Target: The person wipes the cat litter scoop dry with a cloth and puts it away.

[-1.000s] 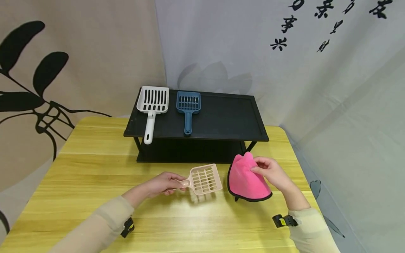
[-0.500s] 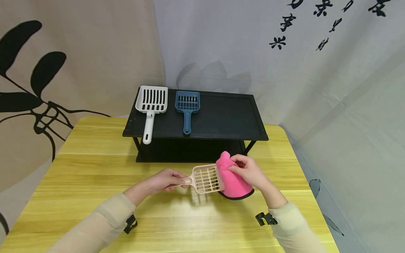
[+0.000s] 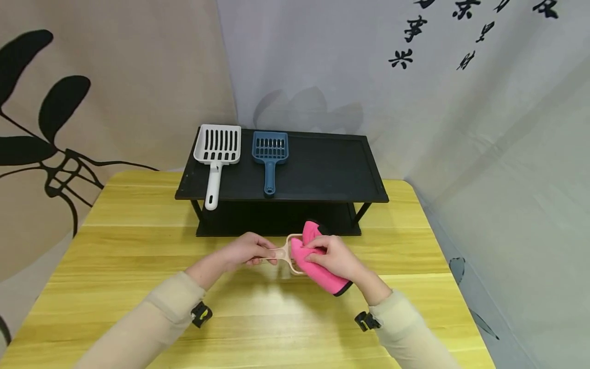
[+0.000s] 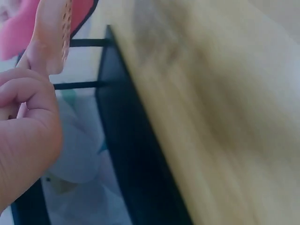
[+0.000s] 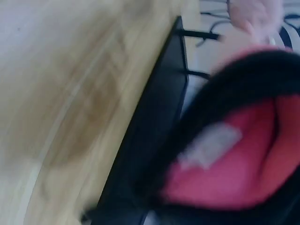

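My left hand (image 3: 249, 249) grips the handle of a beige slotted litter scoop (image 3: 280, 253), held level over the table with its head pointing right. A pink fabric piece with black edging (image 3: 324, 278), pinched by my right hand (image 3: 340, 256), overlaps the scoop head and hides most of it. The left wrist view shows the curled left fingers, the scoop's holed head (image 4: 64, 33) edge-on and the pink fabric (image 4: 18, 33) beyond it. In the right wrist view the fabric (image 5: 220, 183) is blurred, its black-rimmed opening towards the camera and a whitish label inside.
Behind the hands stands a black two-tier rack (image 3: 329, 166) on the wooden table (image 3: 138, 246). A white scoop (image 3: 214, 179) and a blue scoop (image 3: 270, 169) lie on its top shelf, handles towards me. A printed curtain (image 3: 313, 51) hangs behind.
My right hand has brought the pink fabric leftward from beside the scoop onto its head, and the fabric has folded over. The left hand keeps its grip on the handle.
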The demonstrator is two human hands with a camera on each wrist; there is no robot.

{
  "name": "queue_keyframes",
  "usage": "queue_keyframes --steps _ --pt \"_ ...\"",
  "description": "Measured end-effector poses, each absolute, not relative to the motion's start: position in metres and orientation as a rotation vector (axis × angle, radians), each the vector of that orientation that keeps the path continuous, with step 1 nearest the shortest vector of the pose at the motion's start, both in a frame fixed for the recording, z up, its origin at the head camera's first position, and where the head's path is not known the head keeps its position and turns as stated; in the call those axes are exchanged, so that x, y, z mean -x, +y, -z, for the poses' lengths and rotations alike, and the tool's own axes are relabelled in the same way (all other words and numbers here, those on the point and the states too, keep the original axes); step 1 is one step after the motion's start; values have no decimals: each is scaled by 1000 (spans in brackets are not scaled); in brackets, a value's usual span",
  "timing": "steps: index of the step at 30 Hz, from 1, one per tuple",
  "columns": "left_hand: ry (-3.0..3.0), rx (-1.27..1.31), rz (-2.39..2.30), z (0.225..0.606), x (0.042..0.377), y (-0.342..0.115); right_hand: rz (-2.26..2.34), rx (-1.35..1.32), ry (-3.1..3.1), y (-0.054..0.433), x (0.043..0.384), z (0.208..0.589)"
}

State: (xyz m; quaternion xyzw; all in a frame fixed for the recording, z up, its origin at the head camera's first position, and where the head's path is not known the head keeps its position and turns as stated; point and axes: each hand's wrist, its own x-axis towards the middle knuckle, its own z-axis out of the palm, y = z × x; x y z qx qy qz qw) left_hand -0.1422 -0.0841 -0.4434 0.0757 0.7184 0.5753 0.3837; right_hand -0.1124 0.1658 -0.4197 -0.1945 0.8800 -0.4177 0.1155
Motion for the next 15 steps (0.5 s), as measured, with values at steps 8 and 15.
queue_keyframes --steps 8,15 --pt "1873 -203 -1395 432 146 -80 902 789 2765 150 109 426" --pt "1885 -256 -1384 436 144 -80 777 851 2801 159 109 437"
